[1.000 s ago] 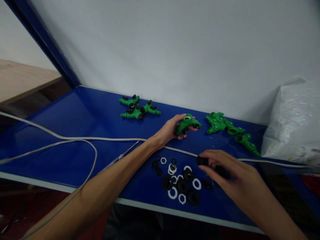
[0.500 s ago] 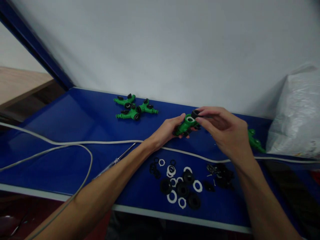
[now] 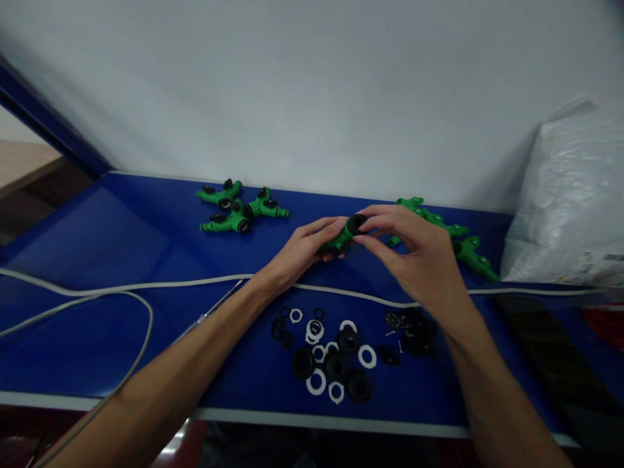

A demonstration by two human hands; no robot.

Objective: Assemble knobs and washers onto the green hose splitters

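Observation:
My left hand is closed round a green plastic hose splitter, its open end turned up towards my right hand. Against that end sits a black ring-shaped fitting, pinched between the thumb and fingers of my right hand. Whether the fitting is seated in the splitter or only touching it I cannot tell. Below both hands, on the blue table, lie black round fittings and white notched washers in a loose group.
Several green splitters with black valves lie at the back left, more green bodies at the right. A white cable crosses the table under my arms. Small black parts, a screwdriver, a dark flat object and a plastic bag lie around.
The black fitting has come from beside the green splitter's mouth onto it, covering the white ring seen inside. The view has shifted slightly right.

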